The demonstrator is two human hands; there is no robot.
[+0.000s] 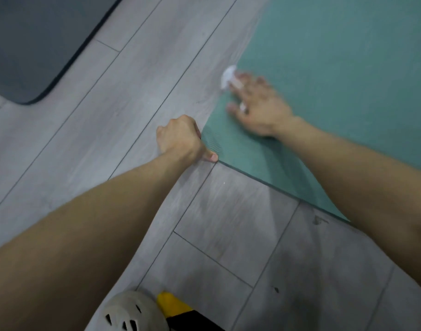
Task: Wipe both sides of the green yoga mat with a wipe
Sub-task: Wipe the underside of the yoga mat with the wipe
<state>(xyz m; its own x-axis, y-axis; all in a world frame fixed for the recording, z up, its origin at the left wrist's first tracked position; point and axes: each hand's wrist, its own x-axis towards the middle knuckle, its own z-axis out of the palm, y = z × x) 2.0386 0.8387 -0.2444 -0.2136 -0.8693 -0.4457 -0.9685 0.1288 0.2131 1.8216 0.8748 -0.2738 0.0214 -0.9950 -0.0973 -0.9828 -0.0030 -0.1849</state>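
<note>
The green yoga mat (336, 68) lies flat on the grey plank floor and fills the upper right. At its near left corner, my left hand (180, 139) grips the mat's edge with curled fingers, the thumb on top. My right hand (257, 103) lies on the mat by its left edge, blurred by motion, with fingers spread and pressing a small white wipe (227, 76) that sticks out past the fingertips. The underside of the mat is hidden.
A dark grey mat (30, 44) with a rounded corner lies on the floor at the upper left. A white perforated shoe (130, 311) and a yellow and black object (178, 311) show at the bottom edge.
</note>
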